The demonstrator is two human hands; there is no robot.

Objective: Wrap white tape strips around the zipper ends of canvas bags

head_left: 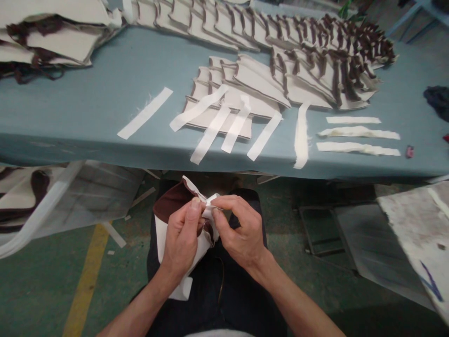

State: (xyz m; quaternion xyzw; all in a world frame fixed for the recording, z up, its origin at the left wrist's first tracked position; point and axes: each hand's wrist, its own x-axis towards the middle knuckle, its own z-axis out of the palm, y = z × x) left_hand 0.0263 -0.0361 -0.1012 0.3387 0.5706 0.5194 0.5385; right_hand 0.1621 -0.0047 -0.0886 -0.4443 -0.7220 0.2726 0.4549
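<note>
Lap level: left hand [182, 236] and right hand [242, 234] both pinch a small cream fabric piece with maroon lining [168, 206], held over dark trousers [231, 290] below the blue-grey table [87, 93]. Step, judged: working a narrow white strip end [211, 202] at its top corner. The next move needs a fine thumb-forefinger grip. Wrists bend inward, forearms converge.

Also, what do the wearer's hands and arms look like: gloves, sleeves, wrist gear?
Both bare: left hand and right hand have no gloves, and no ring, watch or band shows. The left forearm and right forearm are uncovered to the frame edge, so no sleeves in view. The lap shows dark trousers.
</note>
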